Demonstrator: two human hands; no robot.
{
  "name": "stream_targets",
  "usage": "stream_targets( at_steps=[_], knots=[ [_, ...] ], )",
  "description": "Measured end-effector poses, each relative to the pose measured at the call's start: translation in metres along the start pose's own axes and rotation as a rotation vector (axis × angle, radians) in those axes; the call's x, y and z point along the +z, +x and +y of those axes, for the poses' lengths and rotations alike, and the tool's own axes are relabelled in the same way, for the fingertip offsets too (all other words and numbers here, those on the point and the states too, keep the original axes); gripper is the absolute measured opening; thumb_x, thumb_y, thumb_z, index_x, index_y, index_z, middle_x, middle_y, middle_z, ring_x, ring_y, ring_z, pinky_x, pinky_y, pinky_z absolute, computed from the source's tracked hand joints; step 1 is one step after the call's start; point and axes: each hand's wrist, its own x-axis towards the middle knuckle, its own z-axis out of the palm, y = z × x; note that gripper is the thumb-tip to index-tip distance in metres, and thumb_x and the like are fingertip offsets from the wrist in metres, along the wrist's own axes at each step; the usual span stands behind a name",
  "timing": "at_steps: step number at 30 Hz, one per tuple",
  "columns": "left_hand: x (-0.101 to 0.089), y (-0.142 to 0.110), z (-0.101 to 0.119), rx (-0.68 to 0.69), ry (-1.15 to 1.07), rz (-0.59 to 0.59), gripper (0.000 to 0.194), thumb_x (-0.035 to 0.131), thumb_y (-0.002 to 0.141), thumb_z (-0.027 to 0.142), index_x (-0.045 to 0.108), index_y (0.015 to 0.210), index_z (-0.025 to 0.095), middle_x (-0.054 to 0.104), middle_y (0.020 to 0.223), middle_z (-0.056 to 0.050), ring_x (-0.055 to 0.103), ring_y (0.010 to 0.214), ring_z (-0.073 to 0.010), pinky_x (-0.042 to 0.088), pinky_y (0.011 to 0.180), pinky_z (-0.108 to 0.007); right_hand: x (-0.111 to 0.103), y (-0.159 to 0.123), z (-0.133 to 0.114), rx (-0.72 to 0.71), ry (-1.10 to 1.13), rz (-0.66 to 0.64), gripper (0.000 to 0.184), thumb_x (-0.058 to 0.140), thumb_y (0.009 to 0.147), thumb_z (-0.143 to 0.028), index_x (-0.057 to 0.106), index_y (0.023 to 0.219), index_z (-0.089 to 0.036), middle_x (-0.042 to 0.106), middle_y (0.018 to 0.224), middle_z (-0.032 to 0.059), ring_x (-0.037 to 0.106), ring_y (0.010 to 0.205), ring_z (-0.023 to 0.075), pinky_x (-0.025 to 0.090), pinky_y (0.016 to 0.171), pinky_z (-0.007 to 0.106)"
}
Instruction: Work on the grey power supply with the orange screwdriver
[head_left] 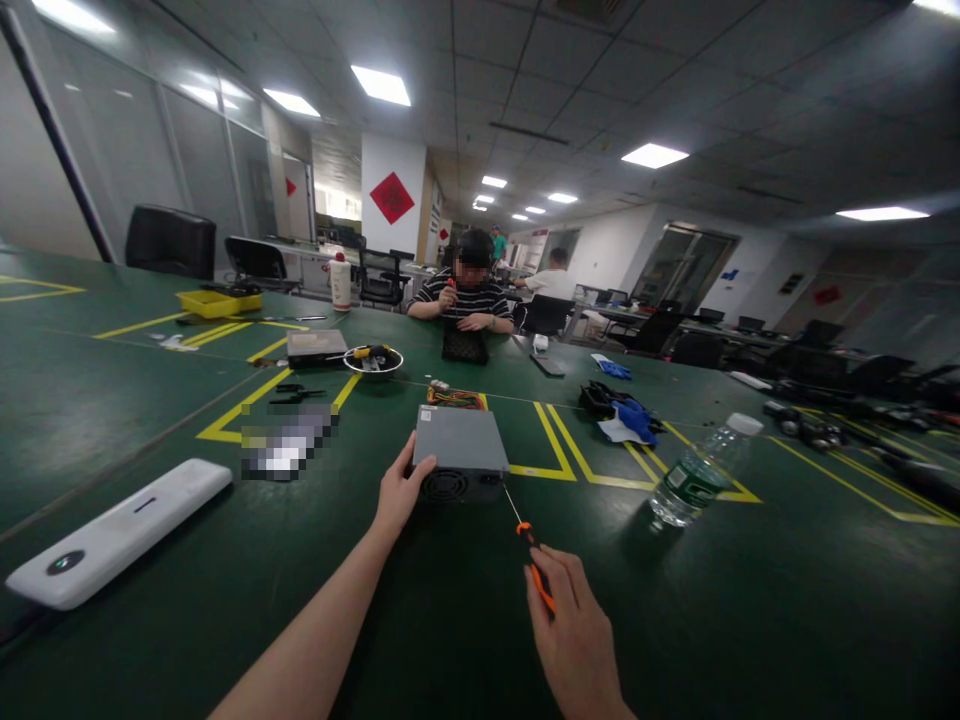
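The left hand [397, 490] grips the near left corner of the grey metal box [459, 437], thumb over the top edge and fingers along the side, while the right hand [574, 620] grasps the orange-and-black screwdriver [527, 533] by its handle. The metal box lies flat on the green tabletop [450, 620], its fan grille [445, 486] facing the person and its coloured wires [461, 399] bunched behind it. The screwdriver slants up from the right hand, its tip at or just beside the near right corner of the box; whether it touches or sits in anything there is too small to tell. Good handling here seems to call for the left hand to brace the box firmly against any push, with its fingers well away from the tip. The shaft should be square to whatever the tip meets, since a slanted one could slip and scratch the casing. Firm, even pressure along the shaft would suit better than a sideways lean. The bottle [697, 475] stands well apart on the right, so the right wrist appears to have room to turn.
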Motion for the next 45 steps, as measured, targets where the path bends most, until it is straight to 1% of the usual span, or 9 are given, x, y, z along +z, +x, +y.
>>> stream_targets(
  at_steps=[6, 10, 14, 17, 24, 28, 33, 37, 45],
  knots=[
    [-0.0003, 0.0004, -0.0006, 0.021, 0.043, 0.002, 0.062, 0.064, 0.068, 0.041, 0.046, 0.126, 0.025, 0.05, 0.129, -0.003, 0.041, 0.122, -0.0214, 0.027, 0.105, -0.034, 0.0014, -0.0035, 0.0005, 0.129, -0.099, -0.067, 0.03, 0.029, 0.092, -0.033, 0.053, 0.101, -0.018, 0.059, 0.076, 0.004, 0.059, 0.052, 0.012, 0.046, 0.041, 0.02],
    [0.0003, 0.0007, -0.0011, 0.012, 0.035, 0.003, 0.063, 0.064, 0.068, 0.041, 0.046, 0.126, 0.025, 0.05, 0.129, -0.002, 0.042, 0.122, -0.0217, 0.028, 0.104, -0.034, 0.0024, -0.0016, -0.0003, 0.179, -0.107, -0.096, 0.032, 0.028, 0.091, -0.039, 0.05, 0.101, -0.018, 0.056, 0.08, 0.0053, 0.059, 0.053, 0.0129, 0.047, 0.04, 0.021],
    [0.0003, 0.0009, -0.0005, 0.004, 0.026, 0.015, 0.062, 0.065, 0.067, 0.039, 0.047, 0.125, 0.026, 0.051, 0.128, -0.002, 0.043, 0.121, -0.022, 0.028, 0.104, -0.034, 0.0029, -0.0033, -0.0031, 0.198, -0.037, -0.019, 0.034, 0.029, 0.089, -0.044, 0.045, 0.101, -0.016, 0.05, 0.097, 0.0123, 0.062, 0.069, 0.0164, 0.052, 0.047, 0.023],
    [0.0, 0.0009, 0.0001, 0.002, 0.026, 0.007, 0.064, 0.065, 0.067, 0.039, 0.045, 0.126, 0.025, 0.05, 0.129, -0.002, 0.042, 0.122, -0.0219, 0.028, 0.104, -0.034, 0.0032, -0.0066, -0.0029, 0.159, 0.018, -0.048, 0.029, 0.028, 0.09, -0.039, 0.046, 0.096, -0.017, 0.051, 0.091, 0.0097, 0.062, 0.069, 0.0151, 0.052, 0.048, 0.022],
    [0.0001, 0.0007, 0.0004, 0.016, 0.044, -0.008, 0.064, 0.063, 0.068, 0.04, 0.044, 0.127, 0.025, 0.047, 0.131, -0.002, 0.044, 0.121, -0.0215, 0.028, 0.104, -0.033, 0.0028, -0.008, 0.0039, 0.242, -0.047, -0.111, 0.03, 0.027, 0.091, -0.039, 0.047, 0.097, -0.018, 0.058, 0.08, 0.0056, 0.062, 0.059, 0.014, 0.049, 0.043, 0.021],
    [0.0007, -0.0002, 0.0029, 0.024, 0.067, 0.0, 0.061, 0.063, 0.069, 0.04, 0.045, 0.126, 0.026, 0.048, 0.131, -0.001, 0.042, 0.122, -0.0211, 0.027, 0.104, -0.032, 0.0038, -0.0053, 0.0029, 0.258, -0.04, -0.142, 0.031, 0.027, 0.091, -0.04, 0.045, 0.103, -0.018, 0.059, 0.085, 0.0068, 0.063, 0.063, 0.0156, 0.051, 0.046, 0.024],
    [0.0005, -0.0004, 0.0027, 0.035, 0.062, 0.006, 0.061, 0.063, 0.069, 0.039, 0.046, 0.125, 0.026, 0.046, 0.132, -0.001, 0.039, 0.124, -0.0206, 0.026, 0.104, -0.031, 0.0047, -0.0062, -0.0021, 0.225, 0.007, -0.077, 0.034, 0.028, 0.09, -0.041, 0.042, 0.106, -0.014, 0.049, 0.101, 0.0143, 0.062, 0.073, 0.0164, 0.053, 0.049, 0.024],
    [0.0001, 0.0001, 0.0003, 0.03, 0.056, -0.01, 0.063, 0.062, 0.07, 0.04, 0.042, 0.128, 0.025, 0.045, 0.133, -0.001, 0.04, 0.124, -0.0206, 0.027, 0.104, -0.032, 0.0049, -0.0092, -0.0029, 0.17, -0.016, -0.114, 0.029, 0.025, 0.092, -0.035, 0.044, 0.101, -0.016, 0.051, 0.093, 0.0104, 0.061, 0.064, 0.0129, 0.051, 0.046, 0.021],
    [0.0003, -0.0019, 0.0041, 0.005, 0.056, -0.017, 0.064, 0.062, 0.069, 0.04, 0.042, 0.128, 0.026, 0.045, 0.133, -0.001, 0.043, 0.121, -0.0214, 0.03, 0.103, -0.032, 0.0016, -0.0072, 0.0021, 0.203, -0.14, -0.156, 0.029, 0.027, 0.092, -0.037, 0.044, 0.106, -0.018, 0.055, 0.078, 0.004, 0.059, 0.053, 0.0135, 0.047, 0.04, 0.022]
  ],
)
